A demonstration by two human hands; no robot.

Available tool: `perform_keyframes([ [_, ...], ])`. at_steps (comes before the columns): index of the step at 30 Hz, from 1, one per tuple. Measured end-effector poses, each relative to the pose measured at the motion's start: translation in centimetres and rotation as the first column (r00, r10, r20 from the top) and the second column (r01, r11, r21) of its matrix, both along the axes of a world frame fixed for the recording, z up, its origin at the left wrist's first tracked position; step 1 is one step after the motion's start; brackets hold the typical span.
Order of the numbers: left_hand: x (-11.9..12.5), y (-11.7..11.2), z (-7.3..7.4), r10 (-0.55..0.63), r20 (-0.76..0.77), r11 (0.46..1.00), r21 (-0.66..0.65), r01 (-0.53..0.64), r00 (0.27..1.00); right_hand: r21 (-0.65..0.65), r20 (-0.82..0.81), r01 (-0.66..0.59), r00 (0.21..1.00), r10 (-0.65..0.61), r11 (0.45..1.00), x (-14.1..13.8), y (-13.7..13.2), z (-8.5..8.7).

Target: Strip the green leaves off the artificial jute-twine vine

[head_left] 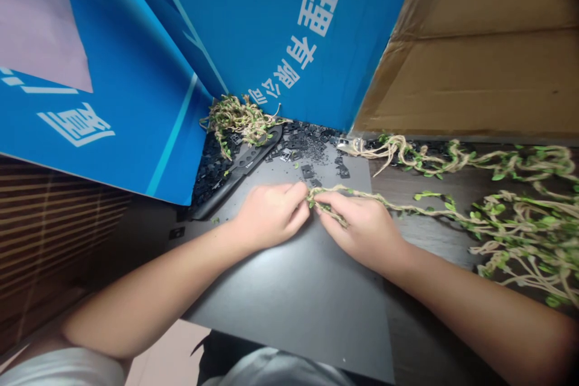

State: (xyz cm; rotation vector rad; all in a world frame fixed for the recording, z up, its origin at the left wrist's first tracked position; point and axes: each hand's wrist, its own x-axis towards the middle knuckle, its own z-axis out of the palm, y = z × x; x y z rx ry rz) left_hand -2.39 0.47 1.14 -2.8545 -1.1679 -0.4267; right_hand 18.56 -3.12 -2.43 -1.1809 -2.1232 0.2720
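My left hand (pixel 274 214) and my right hand (pixel 362 226) meet over the grey board, both closed on a beige twine cord with small green leaves (pixel 335 190). Fingers of both hands pinch it at nearly the same spot, and a short end hangs below the right fingertips. From there the cord runs right to a large tangled heap of leafy twine (pixel 534 235). Behind the left hand lies a black tool with holes along its flat end (pixel 253 157). A smaller bundle of leafy twine (pixel 239 117) rests beyond that tool. My fingers hide the exact pinch point.
Many small black pieces (pixel 312 136) lie scattered at the back. Blue panels with white lettering (pixel 289 24) stand behind and left, and a brown cardboard panel (pixel 474 78) stands back right. More leafy twine (pixel 429 160) stretches along its foot. The grey board (pixel 289 289) covers the tabletop before me.
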Motion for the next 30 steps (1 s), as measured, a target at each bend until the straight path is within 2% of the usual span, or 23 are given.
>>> perform_keyframes([
  [10, 0.05, 0.09, -0.06, -0.008, 0.009, 1.000, 0.023, 0.007, 1.000, 0.033, 0.033, 0.032, 0.999, -0.033, 0.999, -0.08, 0.06, -0.01],
  [18, 0.02, 0.05, 0.03, -0.011, -0.007, 1.000, 0.004, 0.011, 1.000, -0.034, 0.002, -0.025, 1.000, 0.025, 0.999, -0.09, 0.12, 0.13],
  [22, -0.08, 0.12, -0.03, 0.010, -0.005, 1.000, -0.014, -0.010, 1.000, -0.020, -0.019, -0.023, 1.000, 0.022, 1.000, 0.02, 0.27, 0.19],
  [25, -0.16, 0.18, -0.06, 0.020, -0.001, 1.000, -0.016, -0.020, 1.000, -0.037, -0.042, -0.069, 0.997, 0.067, 0.997, 0.04, 0.35, 0.30],
  [30, -0.25, 0.22, -0.01, 0.019, 0.003, 1.000, -0.009, -0.019, 1.000, -0.012, -0.011, -0.099, 0.995, 0.099, 0.995, 0.02, 0.33, 0.39],
])
